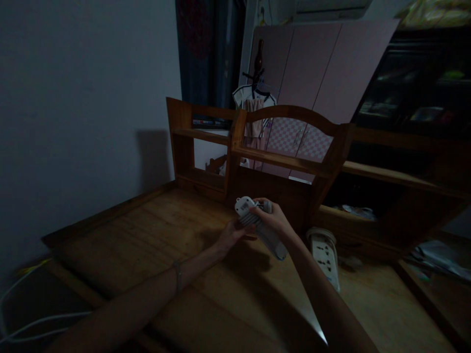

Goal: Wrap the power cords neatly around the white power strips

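A white power strip (270, 239) hangs tilted above the wooden surface, its cord (248, 219) wound around one end. My left hand (234, 233) is closed on the strip from the left, fingers under the wound cord. From the right, my right hand (273, 216) grips the same end, with a grey-white plug (268, 207) by its fingers. The strip's near end sticks out below the right hand. To the right, a second white power strip (324, 257) lies on the surface with its cord coiled around its far end.
A wooden shelf unit (235, 132) stands along the back of the wooden surface (165, 225). On the left rises a plain wall (91, 98). White cable (47, 321) loops at the lower left. Papers or plastic bags (441, 257) lie at the right. Behind are hanging clothes (254, 110) and pink cabinets (312, 68).
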`<state>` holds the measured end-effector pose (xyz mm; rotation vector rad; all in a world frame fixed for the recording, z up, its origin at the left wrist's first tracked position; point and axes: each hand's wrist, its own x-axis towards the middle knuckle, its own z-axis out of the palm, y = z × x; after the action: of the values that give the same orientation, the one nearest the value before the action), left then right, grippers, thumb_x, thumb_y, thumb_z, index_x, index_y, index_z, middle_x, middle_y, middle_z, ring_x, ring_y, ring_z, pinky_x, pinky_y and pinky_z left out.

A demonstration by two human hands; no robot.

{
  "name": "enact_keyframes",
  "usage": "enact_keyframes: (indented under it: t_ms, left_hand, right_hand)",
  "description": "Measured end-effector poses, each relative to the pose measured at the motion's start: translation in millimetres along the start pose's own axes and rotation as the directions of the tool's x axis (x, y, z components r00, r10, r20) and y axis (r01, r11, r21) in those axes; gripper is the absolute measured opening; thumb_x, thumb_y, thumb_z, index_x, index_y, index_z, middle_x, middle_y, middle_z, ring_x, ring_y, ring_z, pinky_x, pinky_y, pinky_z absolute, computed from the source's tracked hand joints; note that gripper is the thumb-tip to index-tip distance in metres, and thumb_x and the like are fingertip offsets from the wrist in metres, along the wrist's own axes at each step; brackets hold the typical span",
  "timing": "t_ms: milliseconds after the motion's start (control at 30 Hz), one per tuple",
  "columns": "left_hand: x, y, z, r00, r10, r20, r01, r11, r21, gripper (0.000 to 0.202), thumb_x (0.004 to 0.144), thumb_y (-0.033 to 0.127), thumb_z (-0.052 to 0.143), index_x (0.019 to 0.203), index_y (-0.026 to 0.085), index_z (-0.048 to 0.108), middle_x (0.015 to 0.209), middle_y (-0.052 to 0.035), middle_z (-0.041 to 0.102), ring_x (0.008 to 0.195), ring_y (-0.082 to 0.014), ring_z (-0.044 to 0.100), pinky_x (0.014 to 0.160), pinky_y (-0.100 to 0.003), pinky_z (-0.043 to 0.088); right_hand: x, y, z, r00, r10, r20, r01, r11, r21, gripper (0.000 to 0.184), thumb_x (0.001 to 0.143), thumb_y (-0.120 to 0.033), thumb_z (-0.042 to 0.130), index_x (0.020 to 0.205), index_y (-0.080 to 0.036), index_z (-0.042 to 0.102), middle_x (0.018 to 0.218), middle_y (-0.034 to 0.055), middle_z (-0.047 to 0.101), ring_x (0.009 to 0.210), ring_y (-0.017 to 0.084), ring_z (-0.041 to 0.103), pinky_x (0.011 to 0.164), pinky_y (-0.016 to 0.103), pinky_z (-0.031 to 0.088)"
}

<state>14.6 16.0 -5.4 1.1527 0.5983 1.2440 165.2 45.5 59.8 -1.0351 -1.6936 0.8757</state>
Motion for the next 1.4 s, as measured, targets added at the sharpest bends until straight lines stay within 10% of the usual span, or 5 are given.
enact_keyframes:
  t_ms: [733, 1033, 1400]
  left_hand:
    - [-3, 9, 0.9, 1.0, 0.019, -0.015, -0.019, 1.0, 0.0, 0.044, 0.076, 0.034, 0.074, 0.114, 0.014, 0.063, 0.115, -0.0116, 0.062, 0.099, -0.0268, 0.062, 0.079, -0.037, 0.055]
    - [3, -4, -7.0, 0.989, -0.143, -0.042, 0.127, 0.958, -0.256, 0.033, 0.078, 0.038, 0.072, 0.097, 0.012, 0.069, 0.096, -0.0086, 0.068, 0.081, -0.0189, 0.065, 0.076, -0.03, 0.054]
    - [13, -11, -18.1, 0.957, -0.267, -0.11, 0.205, 0.895, -0.395, 0.025, 0.081, 0.033, 0.069, 0.091, 0.011, 0.066, 0.085, -0.0073, 0.068, 0.072, -0.0176, 0.065, 0.069, -0.03, 0.055]
  right_hand:
    - [-4, 2, -11, 0.991, 0.101, 0.092, -0.086, 0.984, -0.158, 0.038, 0.075, -0.052, 0.067, 0.092, -0.019, 0.067, 0.084, 0.0025, 0.068, 0.076, 0.019, 0.061, 0.065, 0.027, 0.048]
    - [-14, -14, -28, 0.927, 0.158, 0.339, -0.103, 0.979, -0.176, 0.043, 0.075, -0.049, 0.069, 0.1, -0.015, 0.065, 0.088, 0.003, 0.068, 0.075, 0.017, 0.06, 0.064, 0.025, 0.048]
    - [-6, -9, -48, 0.96, 0.132, 0.247, -0.022, 0.916, -0.401, 0.031, 0.073, -0.044, 0.066, 0.081, -0.014, 0.067, 0.07, -0.0015, 0.061, 0.063, 0.013, 0.053, 0.056, 0.022, 0.04]
